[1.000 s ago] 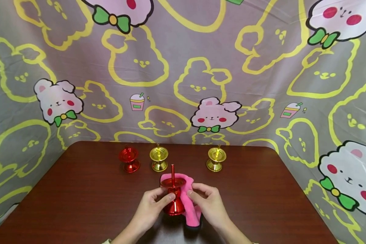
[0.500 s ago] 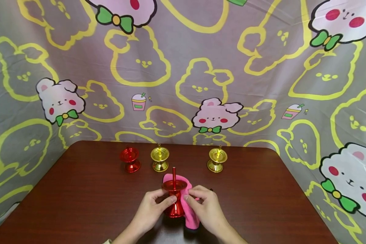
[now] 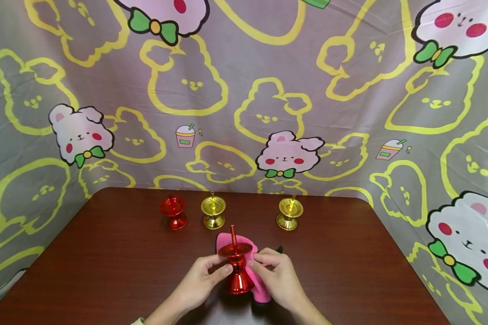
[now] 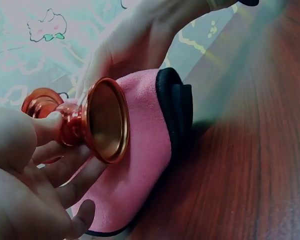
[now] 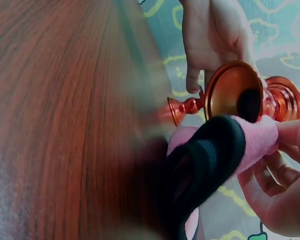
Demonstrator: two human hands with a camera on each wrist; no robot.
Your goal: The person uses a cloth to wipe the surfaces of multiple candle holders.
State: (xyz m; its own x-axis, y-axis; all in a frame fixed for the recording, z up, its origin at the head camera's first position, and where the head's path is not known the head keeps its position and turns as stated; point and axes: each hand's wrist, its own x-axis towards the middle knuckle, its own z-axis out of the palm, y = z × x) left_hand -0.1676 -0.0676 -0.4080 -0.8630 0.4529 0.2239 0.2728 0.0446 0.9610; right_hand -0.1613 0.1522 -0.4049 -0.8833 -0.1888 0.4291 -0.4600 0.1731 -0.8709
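A shiny red candle holder (image 3: 241,283), with a thin stem rising from its dish, is held upright above the front middle of the table. My left hand (image 3: 200,279) grips its narrow waist, thumb in front and fingers behind. A pink cloth (image 3: 261,291) with black edging lies against the holder's right and back sides. My right hand (image 3: 279,276) pinches the cloth between thumb and fingers, close beside the waist. In the left wrist view the hollow underside of the candle holder (image 4: 107,122) shows, with the cloth (image 4: 145,135) draped behind it.
Along the back of the brown table (image 3: 105,266) stand another red candle holder (image 3: 175,220) and two gold candle holders, one left of centre (image 3: 213,221) and one farther right (image 3: 288,221). A patterned curtain (image 3: 236,58) surrounds the table's back and sides.
The held candle holder has shifted slightly right and toward the person, tilting a little. The pink cloth has moved along its side with my right hand. The candle holders at the back stay put.
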